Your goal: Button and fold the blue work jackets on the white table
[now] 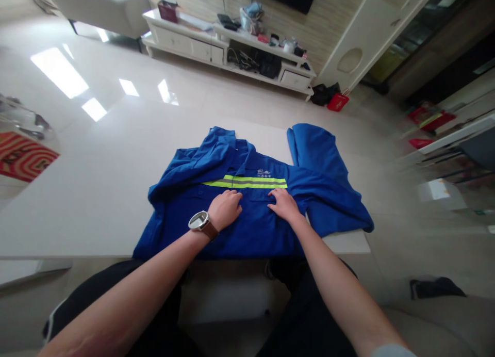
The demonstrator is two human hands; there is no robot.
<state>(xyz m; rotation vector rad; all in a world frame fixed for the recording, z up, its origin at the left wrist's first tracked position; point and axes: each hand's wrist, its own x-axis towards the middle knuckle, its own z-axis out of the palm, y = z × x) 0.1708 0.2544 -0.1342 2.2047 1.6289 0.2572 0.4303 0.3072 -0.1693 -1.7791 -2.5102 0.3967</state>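
Observation:
A blue work jacket (255,233) lies front up on the white table, with a yellow-green and grey reflective stripe (255,182) across its chest and white lettering above. My left hand (225,210), with a watch (199,221) on its wrist, rests on the chest just below the stripe. Its fingers are slightly bent, with the thumb apart. Near the chest pocket, my right hand (285,205) touches the cloth, thumb and fingers apart. One sleeve is folded in toward the collar; the other stretches right over a folded blue garment (323,148).
The white table (88,192) extends far to the left, and its front edge is close to my legs. A red patterned box (25,156) stands at the left. Beyond the table is a low white cabinet (185,42) with several items on it. A red bag (337,102) sits on the floor.

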